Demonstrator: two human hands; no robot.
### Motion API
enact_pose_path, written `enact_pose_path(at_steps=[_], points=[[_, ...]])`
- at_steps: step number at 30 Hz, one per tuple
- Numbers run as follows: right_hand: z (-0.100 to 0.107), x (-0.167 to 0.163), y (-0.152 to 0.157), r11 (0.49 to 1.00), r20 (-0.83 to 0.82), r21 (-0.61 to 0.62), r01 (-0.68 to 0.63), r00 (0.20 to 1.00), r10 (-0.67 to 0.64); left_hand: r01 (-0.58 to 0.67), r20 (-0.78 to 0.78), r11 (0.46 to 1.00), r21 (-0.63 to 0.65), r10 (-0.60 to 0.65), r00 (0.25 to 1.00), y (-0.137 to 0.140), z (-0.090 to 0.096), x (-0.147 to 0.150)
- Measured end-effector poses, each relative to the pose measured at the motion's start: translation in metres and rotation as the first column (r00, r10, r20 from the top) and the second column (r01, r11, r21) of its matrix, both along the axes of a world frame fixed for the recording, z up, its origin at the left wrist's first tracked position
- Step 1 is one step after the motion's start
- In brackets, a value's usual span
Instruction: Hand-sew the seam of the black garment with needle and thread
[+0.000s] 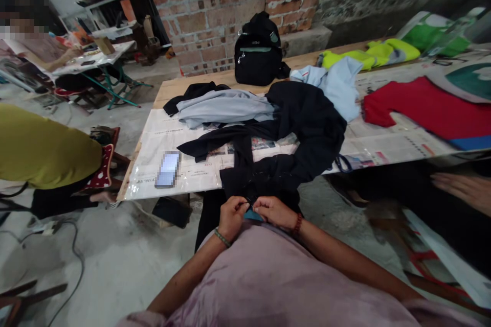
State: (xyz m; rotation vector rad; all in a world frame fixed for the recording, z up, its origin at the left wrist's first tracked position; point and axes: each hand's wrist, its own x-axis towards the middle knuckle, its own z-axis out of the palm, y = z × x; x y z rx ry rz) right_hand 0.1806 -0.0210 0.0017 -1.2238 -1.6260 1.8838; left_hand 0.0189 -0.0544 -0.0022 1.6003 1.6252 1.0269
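Observation:
A dark garment (312, 117) lies bunched across the table, and its near part hangs over the front edge toward my lap. My left hand (231, 218) pinches the garment's lower edge between thumb and fingers. Close beside it, my right hand (276, 211) also pinches the dark cloth, with the fingertips of both hands almost meeting. Whether a needle or thread sits between the fingers is too small to see. A grey-blue garment (226, 106) rests on dark cloth farther back. To the left on the tabletop is a phone (168, 169).
A black backpack (258, 51) stands at the table's back edge. Light blue cloth (341, 87), a yellow vest (368, 54) and a red garment (418, 104) lie rightward. Another person's hand (464, 190) is at right; a person in a yellow-green top (49, 148) sits left. The table (143, 135) is paper-covered.

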Motion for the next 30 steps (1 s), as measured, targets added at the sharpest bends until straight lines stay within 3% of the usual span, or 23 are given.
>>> enact_pose_path(at_steps=[4, 7, 10, 12, 16, 18, 23, 27, 30], points=[[0.003, 0.012, 0.001, 0.993, 0.049, -0.089, -0.084, 0.995, 0.088, -0.167, -0.023, 0.985, 0.046, 0.168, 0.986, 0.005, -0.002, -0.020], [0.004, 0.021, 0.003, 0.991, 0.087, -0.102, -0.087, 0.992, 0.096, -0.175, -0.005, 0.984, 0.039, 0.175, 0.985, 0.007, -0.004, -0.030], [0.007, 0.025, 0.007, 0.991, 0.070, 0.125, -0.055, 0.996, 0.047, -0.147, 0.066, 0.988, 0.048, 0.144, 0.987, 0.007, -0.006, -0.029], [0.012, 0.026, 0.011, 0.955, 0.051, 0.298, 0.004, 0.999, -0.020, -0.164, 0.140, 0.986, 0.012, 0.161, 0.977, 0.008, -0.006, -0.026], [0.022, 0.033, 0.019, 0.902, 0.033, 0.403, 0.155, 0.982, -0.184, -0.169, 0.316, 0.977, -0.129, 0.202, 0.927, 0.011, -0.004, -0.023], [0.024, 0.036, 0.022, 0.908, 0.002, 0.342, 0.240, 0.967, -0.256, -0.142, 0.394, 0.975, -0.173, 0.201, 0.897, 0.014, -0.002, -0.022], [0.023, 0.031, 0.024, 0.903, -0.190, 0.050, 0.427, 0.892, -0.411, -0.078, 0.550, 0.953, -0.293, 0.235, 0.801, 0.021, 0.004, -0.016], [0.024, 0.021, 0.028, 0.870, -0.371, -0.132, 0.475, 0.790, -0.488, -0.027, 0.640, 0.929, -0.369, 0.275, 0.717, 0.027, 0.011, -0.012], [0.027, 0.017, 0.035, 0.848, -0.463, -0.247, 0.469, 0.712, -0.528, -0.028, 0.662, 0.933, -0.358, 0.275, 0.697, 0.032, 0.015, -0.012]])
